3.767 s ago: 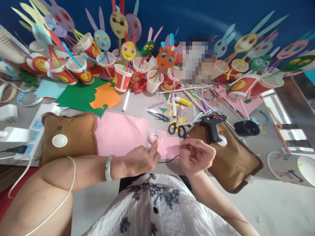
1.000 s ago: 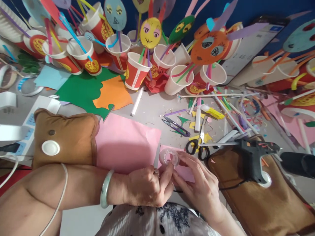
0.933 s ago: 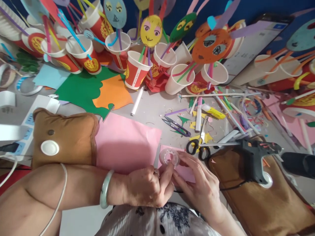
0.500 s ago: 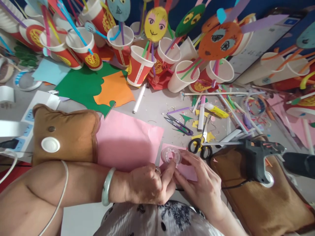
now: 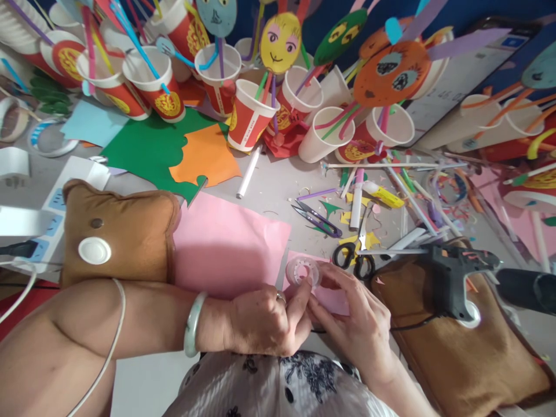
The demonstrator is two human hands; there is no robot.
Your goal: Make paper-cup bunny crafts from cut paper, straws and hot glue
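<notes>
A small roll of clear tape [image 5: 292,271] is held over a piece of pink paper [image 5: 336,298]. The fingers of my right hand [image 5: 358,310] close on the roll's right side. Against its lower edge rests the index fingertip of my left hand [image 5: 264,321], whose other fingers are curled in; any strip of tape between them is too small to make out. A larger pink sheet [image 5: 230,243] lies left of the roll. Just beyond my right hand are black-handled scissors [image 5: 356,258] and purple thread snips [image 5: 317,219].
Brown cushions flank my arms, one at left [image 5: 119,231] and one at right [image 5: 482,359]. A black glue gun [image 5: 452,278] lies on the right one. Paper cups [image 5: 252,116] with straws and paper faces line the back. Straws and paper scraps litter the right. A white cable [image 5: 113,330] crosses my left forearm.
The view has shifted very slightly, so things at left appear a little further right. Both hands keep the same hold around the tape roll.
</notes>
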